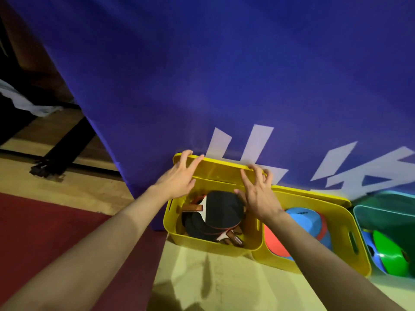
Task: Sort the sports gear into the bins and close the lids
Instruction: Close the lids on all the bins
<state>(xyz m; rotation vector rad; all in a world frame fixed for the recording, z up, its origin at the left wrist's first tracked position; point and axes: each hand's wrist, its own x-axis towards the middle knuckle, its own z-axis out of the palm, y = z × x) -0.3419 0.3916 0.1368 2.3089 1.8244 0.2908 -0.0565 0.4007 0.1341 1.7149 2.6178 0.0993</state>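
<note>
Forearms enter from the lower edge and reach over the row of bins on the floor. Nearest the viewer, the left yellow bin (202, 240) holds table-tennis paddles (215, 217), black-faced with wooden handles, stacked loosely inside. Beside it and touching, a second yellow bin (332, 254) holds blue and red discs (301, 232); further right, a teal bin (381, 213) holds green and blue gear (391, 254), only partly in view. Sorting therefore appears largely complete; closing is judged to be the step in hand, with all three bins open.

Above the paddles, the left hand (179, 178) has its curled fingers hooked over the top edge of the yellow lid (221, 170), which stands tilted behind the left bin against the blue banner (224, 75). The right hand (258, 195) has spread, bent fingers on the lid's right end; whether they grip or merely touch cannot be told. A second yellow lid (314, 195) stands behind the middle bin, untouched.
</note>
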